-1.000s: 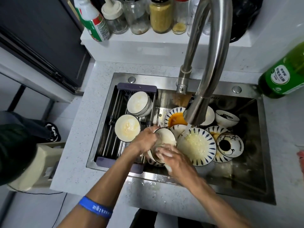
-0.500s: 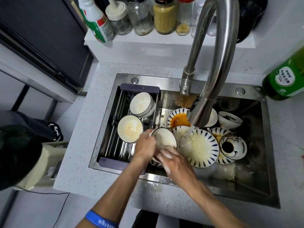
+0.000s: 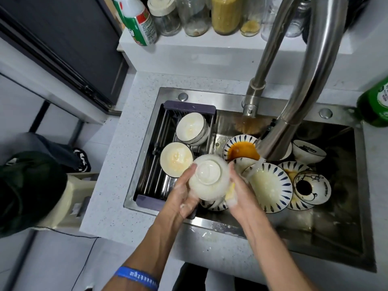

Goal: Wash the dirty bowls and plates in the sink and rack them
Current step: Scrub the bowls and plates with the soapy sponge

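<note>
Head view: left grip (image 3: 180, 198) holds soapy bowl (image 3: 207, 178); right grip (image 3: 241, 198) pinches sponge (image 3: 231, 191)

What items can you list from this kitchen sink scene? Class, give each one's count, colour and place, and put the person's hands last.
soapy bowl: one, white, upturned, held over sink
racked bowls: two, white, in drain rack
patterned plates: several, white and blue, in sink
cartoon bowls: two, white and black, sink's right
faucet: one, steel, above sink
jars: several, clear, back shelf
green bottle: one, right counter
sponge: one, yellow, in right hand
left hand: holds bowl
right hand: scrubs bowl
</note>
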Motion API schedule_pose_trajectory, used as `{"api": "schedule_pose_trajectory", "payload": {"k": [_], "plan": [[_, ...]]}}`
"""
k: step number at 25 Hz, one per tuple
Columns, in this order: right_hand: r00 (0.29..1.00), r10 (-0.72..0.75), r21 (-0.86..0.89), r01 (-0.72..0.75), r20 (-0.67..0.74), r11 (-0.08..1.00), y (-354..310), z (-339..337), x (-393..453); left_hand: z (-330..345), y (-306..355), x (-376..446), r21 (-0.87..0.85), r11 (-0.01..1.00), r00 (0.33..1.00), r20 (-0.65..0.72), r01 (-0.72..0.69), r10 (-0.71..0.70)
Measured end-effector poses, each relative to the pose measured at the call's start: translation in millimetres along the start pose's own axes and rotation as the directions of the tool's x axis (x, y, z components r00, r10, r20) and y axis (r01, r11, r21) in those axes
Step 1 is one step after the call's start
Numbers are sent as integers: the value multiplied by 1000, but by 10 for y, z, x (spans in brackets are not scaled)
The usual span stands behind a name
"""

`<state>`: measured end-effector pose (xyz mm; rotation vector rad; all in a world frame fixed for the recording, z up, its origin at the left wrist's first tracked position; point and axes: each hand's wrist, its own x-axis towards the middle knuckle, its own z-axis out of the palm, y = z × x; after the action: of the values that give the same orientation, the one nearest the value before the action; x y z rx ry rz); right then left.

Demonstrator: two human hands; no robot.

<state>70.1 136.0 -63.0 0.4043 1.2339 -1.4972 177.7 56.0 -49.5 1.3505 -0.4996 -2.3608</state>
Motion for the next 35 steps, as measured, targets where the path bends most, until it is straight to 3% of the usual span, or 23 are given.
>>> {"api": "schedule_pose_trajectory", "payload": {"k": [2,3,5,7,8,10,13,15,16,17,18,19,21,22,23,24,27,28,30,32,33,34,35], "plan": [[965,-101,-129,71,-242,989,-20,181,68,-60,44,-63,-9,1000,997,77,-4,5],[940,-226,-202,177,-255,963,-17,227,87,-43,78,-120,16,1000,995,101,-25,23],[907,-422,-379,387,-11,841,-77,291,66,58,138,-261,168,982,995,77,-81,69],[860,-397,-492,509,320,706,-133,243,-49,131,181,-352,281,951,991,61,-130,118],[847,-356,-528,527,396,666,-180,217,-44,167,170,-362,305,940,987,93,-152,129],[866,-353,-570,499,353,653,-212,230,9,250,115,-354,342,921,980,138,-185,145],[798,-453,-713,579,398,394,-218,256,21,243,33,-258,384,892,971,117,-237,208],[810,-452,-785,536,375,309,-263,249,31,265,-44,-263,459,852,968,140,-252,211],[785,-444,-775,574,431,263,-271,255,-1,248,-47,-244,472,841,965,130,-264,230],[697,-452,-718,678,557,159,-211,252,-45,231,-11,-200,492,831,966,117,-258,231],[649,-454,-675,726,610,132,-193,261,-81,249,44,-185,511,822,968,117,-251,222],[659,-477,-650,729,582,214,-210,248,-71,265,65,-194,541,799,965,162,-262,207],[809,-495,-486,587,317,647,-317,258,-40,250,12,-179,648,655,920,316,-388,233],[877,-424,-352,479,225,804,-340,237,-31,260,-76,-221,707,550,896,341,-443,283],[901,-401,-269,432,165,861,-324,257,-63,281,-153,-259,749,474,878,312,-462,362],[895,-425,-286,446,136,848,-316,341,-122,281,-188,-262,756,484,872,231,-440,431],[671,-681,-615,677,292,404,-132,419,-214,292,-113,-246,662,597,873,193,-452,447],[645,-685,-630,696,339,343,-141,428,-217,304,-54,-247,678,592,886,208,-435,413],[679,-630,-644,681,377,349,-196,342,-90,304,30,-241,696,582,902,251,-420,351],[599,-641,-646,736,481,203,-222,342,-134,278,58,-196,671,595,893,272,-442,358],[603,-643,-616,747,473,248,-209,340,-160,278,46,-220,653,614,894,285,-444,344],[672,-622,-542,722,402,430,-255,344,-172,330,35,-253,649,615,894,300,-447,333],[779,-551,-437,625,299,647,-279,332,-143,332,11,-256,682,542,868,335,-492,367]]}}
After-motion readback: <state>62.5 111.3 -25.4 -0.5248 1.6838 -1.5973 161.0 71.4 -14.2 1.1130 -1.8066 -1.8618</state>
